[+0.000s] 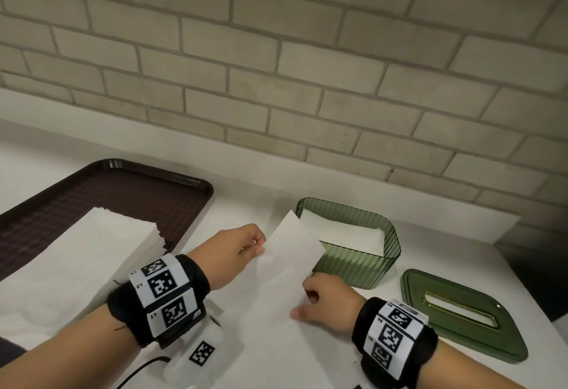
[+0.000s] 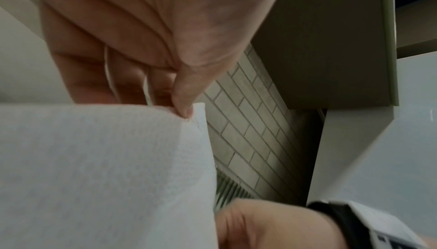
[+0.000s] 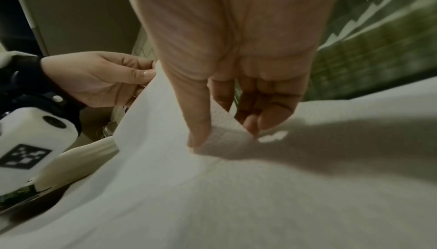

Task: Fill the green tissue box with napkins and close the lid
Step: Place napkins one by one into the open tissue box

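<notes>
A white napkin (image 1: 293,245) hangs in the air between both hands, just left of the green ribbed tissue box (image 1: 359,265). My left hand (image 1: 258,245) pinches its left edge with thumb and fingers; the left wrist view shows the thumb on the napkin (image 2: 106,169). My right hand (image 1: 307,299) pinches the napkin's near right corner, seen folded between thumb and fingers in the right wrist view as napkin (image 3: 227,127). The box stands open with white napkins inside. Its green lid (image 1: 461,315) with a slot lies flat on the counter to the right.
A dark brown tray (image 1: 129,192) at the left holds a stack of white napkins (image 1: 101,241). More white paper lies on the counter (image 1: 246,201) under my hands. A brick wall (image 1: 276,66) runs along the back; the counter's edge drops off at far right.
</notes>
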Demonstrator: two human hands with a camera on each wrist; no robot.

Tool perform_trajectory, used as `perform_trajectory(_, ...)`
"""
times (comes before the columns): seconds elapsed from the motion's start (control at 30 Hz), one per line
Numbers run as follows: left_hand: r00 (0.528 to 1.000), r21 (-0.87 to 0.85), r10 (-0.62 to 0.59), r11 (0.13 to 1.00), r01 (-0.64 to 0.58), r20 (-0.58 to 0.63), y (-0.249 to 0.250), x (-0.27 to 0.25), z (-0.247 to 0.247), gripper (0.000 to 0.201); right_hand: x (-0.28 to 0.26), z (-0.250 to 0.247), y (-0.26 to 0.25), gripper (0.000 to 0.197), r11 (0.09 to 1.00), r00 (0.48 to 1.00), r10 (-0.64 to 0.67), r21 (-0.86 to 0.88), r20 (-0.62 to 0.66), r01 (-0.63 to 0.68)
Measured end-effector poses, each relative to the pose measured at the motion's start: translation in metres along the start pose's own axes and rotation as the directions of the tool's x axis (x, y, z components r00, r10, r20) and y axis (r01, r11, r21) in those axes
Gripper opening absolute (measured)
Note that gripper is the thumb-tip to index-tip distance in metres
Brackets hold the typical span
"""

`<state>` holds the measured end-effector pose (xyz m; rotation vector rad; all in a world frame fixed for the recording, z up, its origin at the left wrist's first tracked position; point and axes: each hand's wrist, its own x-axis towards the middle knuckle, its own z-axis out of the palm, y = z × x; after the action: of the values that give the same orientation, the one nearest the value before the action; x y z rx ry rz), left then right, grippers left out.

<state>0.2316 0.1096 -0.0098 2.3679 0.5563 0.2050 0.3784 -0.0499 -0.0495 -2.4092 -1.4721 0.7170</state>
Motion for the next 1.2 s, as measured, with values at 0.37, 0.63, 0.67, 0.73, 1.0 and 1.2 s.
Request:
perform_trajectory(0.37,0.975,0.162,0.223,0.962,-0.221,0.009,0.071,0.069,-0.041,0.013,-0.065,-0.055,0.028,0.027,0.966,0.985,-0.078,0.231,-0.152,0.112)
perform_trajectory(0.63,0.921,0.267,0.322,0.888,-0.374,0.219,0.139,0.132,-0.031,0.026,-0.150,-0.060,0.065,0.054,0.925,0.942,0.090,0.378,-0.323,0.041)
perform_trajectory(0.67,0.916,0.258,0.314,0.890,-0.375,0.248,0.143,0.138,-0.028,0.026,-0.160,-0.059,0.071,0.040,0.899,0.939,0.120,0.436,-0.324,0.035)
perform_trajectory(0.73,0.920,0.304,0.271,0.885,-0.354,0.283,0.146,0.148,-0.018,0.030,-0.182,-0.059,0.077,0.022,0.825,0.935,0.175,0.565,-0.309,0.033)
perform_trajectory(1.0,0.898,0.549,-0.046,0.805,-0.226,0.438,0.127,0.176,0.028,0.040,-0.228,-0.043,0.096,0.024,0.724,0.842,0.350,0.689,-0.410,0.034)
perform_trajectory(1.2,0.875,0.597,-0.112,0.770,-0.223,0.471,0.127,0.187,0.039,0.041,-0.227,-0.033,0.090,0.050,0.739,0.808,0.320,0.664,-0.495,0.114)
